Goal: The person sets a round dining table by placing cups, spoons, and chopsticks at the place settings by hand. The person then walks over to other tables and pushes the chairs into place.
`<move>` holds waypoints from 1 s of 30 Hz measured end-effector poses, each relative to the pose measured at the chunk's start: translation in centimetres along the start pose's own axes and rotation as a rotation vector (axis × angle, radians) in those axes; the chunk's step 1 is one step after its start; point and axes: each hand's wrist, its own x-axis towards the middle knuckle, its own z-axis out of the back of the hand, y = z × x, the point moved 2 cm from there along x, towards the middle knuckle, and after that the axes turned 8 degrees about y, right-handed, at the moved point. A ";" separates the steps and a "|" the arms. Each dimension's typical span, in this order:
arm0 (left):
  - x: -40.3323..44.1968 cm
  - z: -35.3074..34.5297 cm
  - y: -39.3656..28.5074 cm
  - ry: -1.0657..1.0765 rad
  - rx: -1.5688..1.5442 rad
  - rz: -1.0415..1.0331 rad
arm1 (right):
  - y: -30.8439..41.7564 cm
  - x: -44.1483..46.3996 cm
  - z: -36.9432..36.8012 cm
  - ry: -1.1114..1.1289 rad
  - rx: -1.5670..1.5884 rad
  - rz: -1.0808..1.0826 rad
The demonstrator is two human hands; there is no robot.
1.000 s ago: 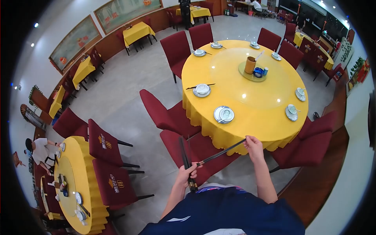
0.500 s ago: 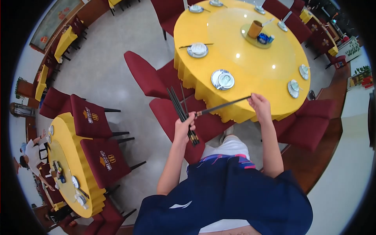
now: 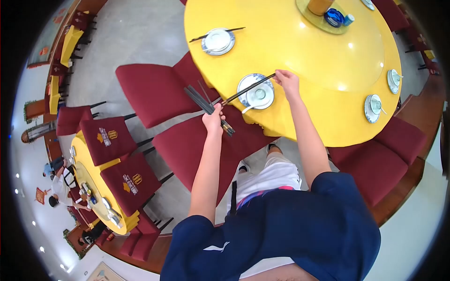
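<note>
A bundle of dark chopsticks (image 3: pixel 197 99) is gripped in my left hand (image 3: pixel 213 119), fingers wrapped round it, their thicker ends sticking out below. My right hand (image 3: pixel 287 82) pinches the tips of a pair of chopsticks (image 3: pixel 253 86) that slants down to my left fingers, where its other end meets the hand. This pair passes above a place setting near the table edge: a blue-patterned plate (image 3: pixel 242 87) with a small bowl (image 3: pixel 259 96) and a white spoon (image 3: pixel 250 109). Farther left, chopsticks (image 3: pixel 199 38) lie across another plate (image 3: pixel 226 49) with a bowl.
The round table has a yellow cloth (image 3: pixel 300 122) and a glass turntable bearing a blue ashtray (image 3: pixel 334 18). Red chairs (image 3: pixel 145 91) stand between me and the table, another red chair (image 3: pixel 375 159) at right. A person (image 3: pixel 61 189) is by a second yellow table at left.
I have come closer to the table. Both hands, with the bundle and the pair, have moved forward, and the pair now reaches over the near place setting.
</note>
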 end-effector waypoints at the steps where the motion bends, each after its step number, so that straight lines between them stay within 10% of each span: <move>1: 1.8 -0.6 0.6 -0.009 -0.055 0.019 | -0.4 2.0 0.3 -0.017 0.012 -0.006; 23: -2.9 0.3 3.5 -0.043 0.109 -0.072 | -3.3 -0.5 7.8 -0.067 -0.136 -0.145; 30: -19.0 -0.3 5.4 0.780 0.289 0.365 | -2.4 -21.5 9.7 0.150 -0.231 -0.099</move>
